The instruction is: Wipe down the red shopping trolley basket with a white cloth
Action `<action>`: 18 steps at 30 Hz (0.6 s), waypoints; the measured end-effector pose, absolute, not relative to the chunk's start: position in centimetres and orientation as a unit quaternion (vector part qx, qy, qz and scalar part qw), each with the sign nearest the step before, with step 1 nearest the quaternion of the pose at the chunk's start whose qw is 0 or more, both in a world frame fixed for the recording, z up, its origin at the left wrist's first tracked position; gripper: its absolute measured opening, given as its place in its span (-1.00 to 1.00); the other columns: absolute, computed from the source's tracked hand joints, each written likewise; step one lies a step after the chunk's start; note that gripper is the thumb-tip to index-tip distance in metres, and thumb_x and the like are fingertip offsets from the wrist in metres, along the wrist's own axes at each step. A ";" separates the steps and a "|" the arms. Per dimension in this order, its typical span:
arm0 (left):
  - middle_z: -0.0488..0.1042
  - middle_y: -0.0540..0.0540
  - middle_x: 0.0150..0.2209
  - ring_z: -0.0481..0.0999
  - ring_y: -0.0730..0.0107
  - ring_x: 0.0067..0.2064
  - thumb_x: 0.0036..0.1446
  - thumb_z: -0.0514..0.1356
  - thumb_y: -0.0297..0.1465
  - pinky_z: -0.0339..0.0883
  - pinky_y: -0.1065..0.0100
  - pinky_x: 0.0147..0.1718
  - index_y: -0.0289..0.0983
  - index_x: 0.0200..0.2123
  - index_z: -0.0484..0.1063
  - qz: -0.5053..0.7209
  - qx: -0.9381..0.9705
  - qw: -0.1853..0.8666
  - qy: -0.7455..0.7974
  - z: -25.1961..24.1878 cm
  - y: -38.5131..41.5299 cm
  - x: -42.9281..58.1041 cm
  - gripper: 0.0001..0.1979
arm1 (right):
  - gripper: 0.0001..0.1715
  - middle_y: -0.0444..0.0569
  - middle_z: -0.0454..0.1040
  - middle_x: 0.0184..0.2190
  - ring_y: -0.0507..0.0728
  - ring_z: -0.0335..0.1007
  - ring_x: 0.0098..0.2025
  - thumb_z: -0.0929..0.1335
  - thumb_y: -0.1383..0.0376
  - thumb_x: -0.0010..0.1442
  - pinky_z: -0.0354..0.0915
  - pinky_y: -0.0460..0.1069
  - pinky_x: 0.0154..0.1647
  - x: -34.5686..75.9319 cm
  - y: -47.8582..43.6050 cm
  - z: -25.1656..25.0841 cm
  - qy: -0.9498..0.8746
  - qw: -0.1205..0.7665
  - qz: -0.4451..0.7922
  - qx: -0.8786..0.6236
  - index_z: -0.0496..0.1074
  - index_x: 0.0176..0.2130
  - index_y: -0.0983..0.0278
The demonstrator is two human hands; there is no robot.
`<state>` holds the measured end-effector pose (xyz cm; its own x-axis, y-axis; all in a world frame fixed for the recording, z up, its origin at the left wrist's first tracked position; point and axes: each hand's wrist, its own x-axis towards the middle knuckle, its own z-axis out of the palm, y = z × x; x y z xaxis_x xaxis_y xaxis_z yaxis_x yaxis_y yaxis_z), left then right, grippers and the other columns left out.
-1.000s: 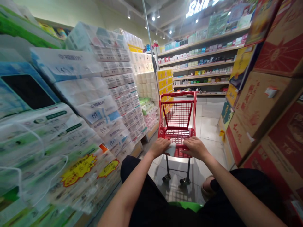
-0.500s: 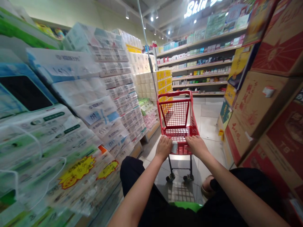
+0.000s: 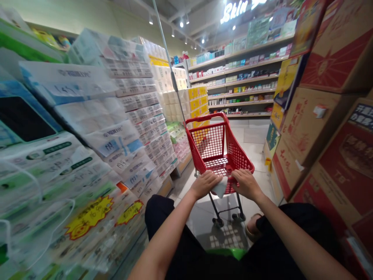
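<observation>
In front of my knees stands a small red shopping cart [image 3: 237, 154] with mesh panels and dark legs on casters, turned slightly at an angle. The near rim of its basket is between my hands. My left hand [image 3: 205, 184] is closed over the rim's left part, with a pale grey-white cloth [image 3: 221, 188] hanging from under its fingers. Around the rim's right corner, my right hand [image 3: 246, 183] has its fingers wrapped. A metal pole [image 3: 163, 39] rises from the cart's far left corner. The basket holds nothing that I can see.
Stacked tissue packs [image 3: 134, 112] crowd the left side, with yellow price tags [image 3: 89, 217] in front. Cardboard boxes [image 3: 309, 120] are piled on the right. Store shelves [image 3: 241, 93] of small goods line the back. Part of something green [image 3: 227, 253] shows between my legs.
The cart has turned, so its right side panel now shows more and its handle has swung left. Both hands have shifted slightly right with the rim, and more of the cloth shows.
</observation>
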<state>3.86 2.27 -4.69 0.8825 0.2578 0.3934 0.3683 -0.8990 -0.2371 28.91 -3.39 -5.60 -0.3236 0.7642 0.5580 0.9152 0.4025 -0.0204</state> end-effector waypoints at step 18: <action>0.39 -0.14 -0.19 0.38 0.20 -0.04 0.28 0.07 -0.21 0.04 -0.01 0.21 -0.28 -0.22 0.33 -0.206 -0.915 0.196 -0.286 -4.2 0.9 7.3 -0.76 | -0.80 -0.04 0.42 -0.30 0.18 0.25 -0.18 0.31 0.36 0.00 0.03 0.04 -0.12 29.2 -2.6 -5.3 -0.779 0.234 -0.164 -0.558 0.26 -0.28 0.22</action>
<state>7.27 0.91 -4.18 0.7513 0.4430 0.4892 0.6045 -0.7594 -0.2407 29.16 -2.62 -5.29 -0.2681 0.7920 0.5485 0.9460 0.3241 -0.0055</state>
